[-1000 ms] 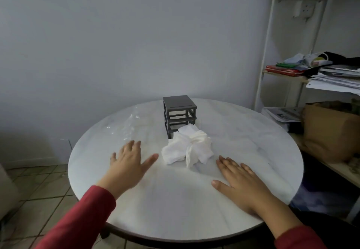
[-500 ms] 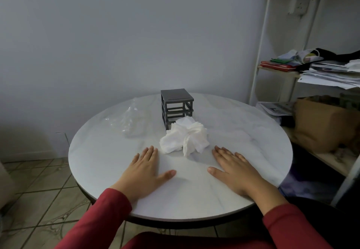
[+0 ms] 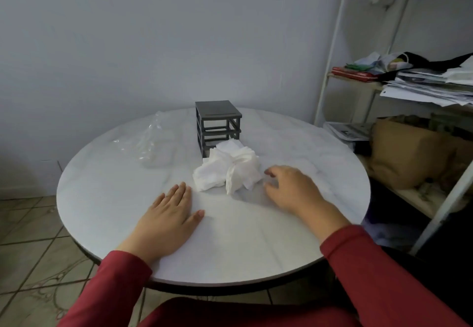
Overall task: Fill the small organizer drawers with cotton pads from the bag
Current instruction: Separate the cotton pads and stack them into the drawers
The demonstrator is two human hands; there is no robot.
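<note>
A small dark grey organizer with open drawer slots stands upright near the far middle of the round white table. A loose heap of white cotton pads lies right in front of it. A crumpled clear plastic bag lies to the organizer's left. My left hand rests flat on the tabletop, just left of the heap. My right hand hovers just right of the heap with loosely curled fingers, holding nothing.
A white shelf unit stands at the right with stacked papers and a brown paper bag. A grey wall runs close behind the table. Tiled floor shows at the lower left.
My right hand has lifted off the table and moved toward the cotton pads, its fingers now curled. My left hand stays flat on the table.
</note>
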